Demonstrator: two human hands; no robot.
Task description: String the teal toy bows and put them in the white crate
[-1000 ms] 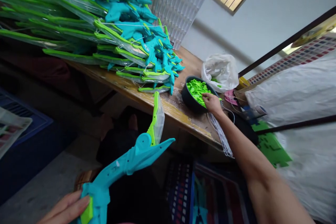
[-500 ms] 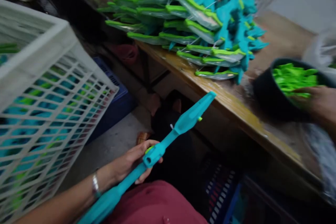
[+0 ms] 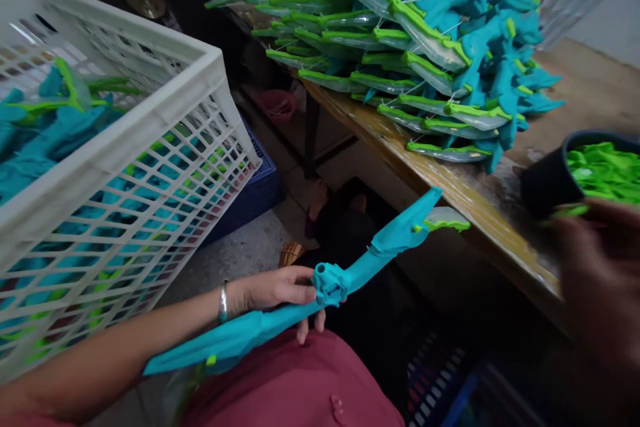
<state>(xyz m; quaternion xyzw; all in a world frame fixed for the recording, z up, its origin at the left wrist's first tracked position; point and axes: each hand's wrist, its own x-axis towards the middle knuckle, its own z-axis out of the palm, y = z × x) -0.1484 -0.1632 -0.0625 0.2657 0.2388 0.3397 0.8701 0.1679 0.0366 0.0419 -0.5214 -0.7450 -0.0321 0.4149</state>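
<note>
My left hand (image 3: 287, 290) is closed around the middle of a long teal plastic toy part (image 3: 360, 270), gripping it beside its round hub. The part slants from my forearm up toward the table edge. Near its far end hangs a green-edged clear piece (image 3: 445, 219); a green peg shows near its lower end. My right hand (image 3: 595, 267), smeared by motion, is in front of the dark bucket (image 3: 543, 180), with a small green plastic piece (image 3: 570, 211) at its fingertips. Loose green pieces (image 3: 605, 170) fill the bucket.
A stack of teal and green toy parts (image 3: 450, 67) with white strings lies on the wooden table (image 3: 580, 73). At left stands a white plastic crate (image 3: 150, 120) holding similar parts, above a blue crate (image 3: 255, 197). A pink bowl (image 3: 277, 105) sits on the floor.
My right hand has come out of the bucket toward me with a small green piece. In my left hand the teal part has turned, showing its hub's other side. The view has shifted left.
</note>
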